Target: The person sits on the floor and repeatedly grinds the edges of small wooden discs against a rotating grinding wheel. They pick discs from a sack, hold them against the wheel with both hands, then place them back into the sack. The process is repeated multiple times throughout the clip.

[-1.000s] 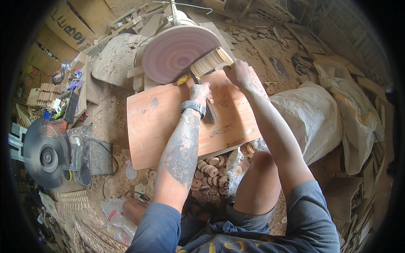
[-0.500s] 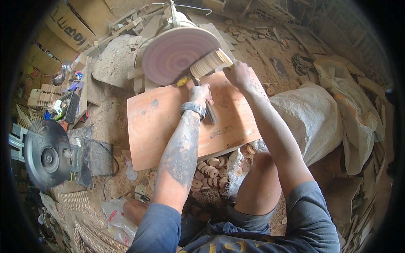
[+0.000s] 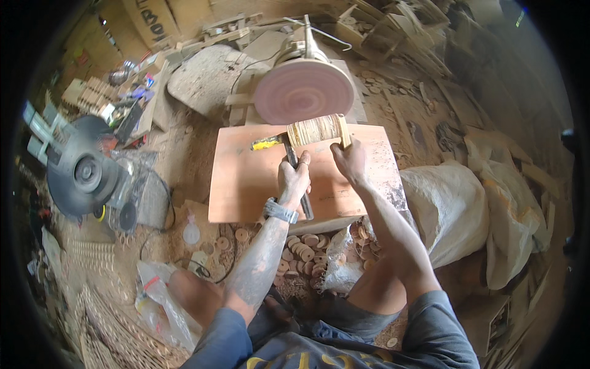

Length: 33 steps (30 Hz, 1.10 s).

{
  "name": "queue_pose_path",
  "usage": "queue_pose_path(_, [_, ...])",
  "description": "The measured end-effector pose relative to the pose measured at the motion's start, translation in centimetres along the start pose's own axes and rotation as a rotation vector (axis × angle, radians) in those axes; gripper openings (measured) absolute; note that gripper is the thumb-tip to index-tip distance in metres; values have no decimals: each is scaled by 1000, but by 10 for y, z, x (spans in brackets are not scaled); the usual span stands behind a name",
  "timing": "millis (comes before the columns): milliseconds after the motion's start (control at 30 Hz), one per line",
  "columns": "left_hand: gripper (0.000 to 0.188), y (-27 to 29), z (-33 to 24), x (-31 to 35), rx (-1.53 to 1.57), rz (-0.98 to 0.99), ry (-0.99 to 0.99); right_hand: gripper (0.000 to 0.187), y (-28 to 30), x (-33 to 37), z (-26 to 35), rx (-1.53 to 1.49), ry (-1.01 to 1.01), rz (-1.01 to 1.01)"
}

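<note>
A roll-like stack of thin round wooden discs [image 3: 314,130] lies sideways between my hands, held above the reddish wooden board [image 3: 239,190]. My left hand [image 3: 295,180] is closed round a dark bar [image 3: 291,153], whose upper part meets the stack's left end. A yellow piece [image 3: 265,144] sticks out leftward from the bar's top. At the stack's right end, my right hand [image 3: 350,161] grips a pale wooden end piece [image 3: 345,134]. The large round sanding disc [image 3: 304,93] stands just beyond the board, apart from the stack.
A fan [image 3: 87,171] stands at left, near a crate of tools and wood pieces. White sacks [image 3: 445,206] lie on the right. Several loose wooden discs [image 3: 302,252] are heaped below the board, between my legs. Sawdust and scrap wood cover the floor.
The stack has come away from the sanding disc, back toward me, and turned from slanted to nearly level. Both hands keep their hold. The whole view has shifted.
</note>
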<state>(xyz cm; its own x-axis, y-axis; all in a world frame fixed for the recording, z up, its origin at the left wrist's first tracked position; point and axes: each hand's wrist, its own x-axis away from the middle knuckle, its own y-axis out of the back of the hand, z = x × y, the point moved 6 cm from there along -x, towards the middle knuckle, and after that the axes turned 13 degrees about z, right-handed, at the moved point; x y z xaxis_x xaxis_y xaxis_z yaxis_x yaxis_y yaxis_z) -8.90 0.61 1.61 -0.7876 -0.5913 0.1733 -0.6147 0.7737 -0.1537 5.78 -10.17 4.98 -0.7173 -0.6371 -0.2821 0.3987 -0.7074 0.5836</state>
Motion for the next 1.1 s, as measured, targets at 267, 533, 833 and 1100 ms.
queue_pose_path(267, [38,105,-7,113,-276,-237,-87,24,-49,77,64,-325,-31,-6])
queue_pose_path(533, [32,200,-22,237,-139,-454,-48,19,-99,135,68,-586,-189,196])
queue_pose_path(833, [31,368,-47,438,5,-967,-299,21,-124,175,21,-559,-214,324])
queue_pose_path(1100, [34,421,-6,572,-37,-1686,-624,17,-134,179,27,-584,-202,350])
